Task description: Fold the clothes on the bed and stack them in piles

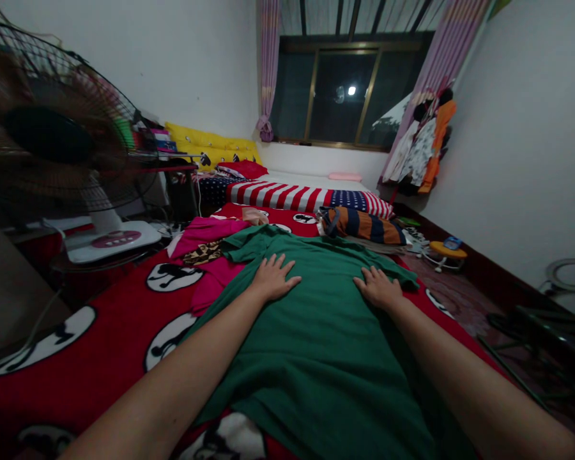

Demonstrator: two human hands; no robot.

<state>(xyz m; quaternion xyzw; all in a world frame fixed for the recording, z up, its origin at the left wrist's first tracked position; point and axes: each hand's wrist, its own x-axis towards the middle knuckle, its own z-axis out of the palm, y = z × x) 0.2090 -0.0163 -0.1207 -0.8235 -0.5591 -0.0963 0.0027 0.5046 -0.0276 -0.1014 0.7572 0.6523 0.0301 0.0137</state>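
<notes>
A green T-shirt (pixel 326 326) lies spread over the red patterned blanket (pixel 110 338), its sleeves out to both sides at the far end. Flat on the shirt's upper left part rests my left hand (pixel 273 279), fingers spread. My right hand (pixel 378 287) presses on the upper right part, its fingers stretched out too. Neither hand holds anything. The shirt has soft wrinkles, more of them toward me. Bright pink clothing (pixel 211 233) lies just left of it, with a leopard-print piece (pixel 204 253) on top.
An orange and navy striped garment (pixel 364 223) lies beyond the shirt's right sleeve. At the left stands a fan (pixel 48 134) on a stool. A second bed with a striped cover (pixel 287 196) is under the window. On the right floor are a yellow stool (pixel 448 250) and dark metal furniture (pixel 551 332).
</notes>
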